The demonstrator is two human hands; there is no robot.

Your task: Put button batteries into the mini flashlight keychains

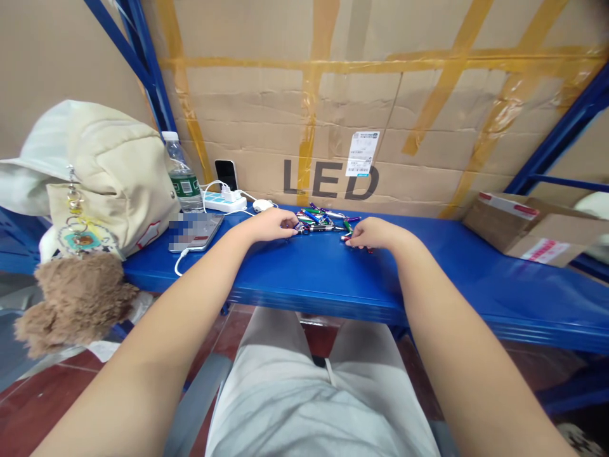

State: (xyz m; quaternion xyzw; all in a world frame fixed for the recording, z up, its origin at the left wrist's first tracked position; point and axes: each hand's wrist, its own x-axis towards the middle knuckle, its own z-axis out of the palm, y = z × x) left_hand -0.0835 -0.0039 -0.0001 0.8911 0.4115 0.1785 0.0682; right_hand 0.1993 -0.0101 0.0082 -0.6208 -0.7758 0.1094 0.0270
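Observation:
A pile of small shiny metallic pieces (320,219) in blue, green, red, purple and silver lies on the blue shelf top (304,273). At the pile's left edge is my left hand (276,225), its fingers curled and the tips beside the pieces; whether they grip one is too small to tell. My right hand (367,233) is to the right of the pile, thumb and finger pinched on a small silver piece (344,238). A few red bits show under that hand.
Leftward are a phone (202,231) with a white cable, a power strip (223,202), a bottle (184,181) and a cream bag (114,171) with a plush charm (85,298). An open carton (528,228) sits at right. A large cardboard box (266,114) stands behind.

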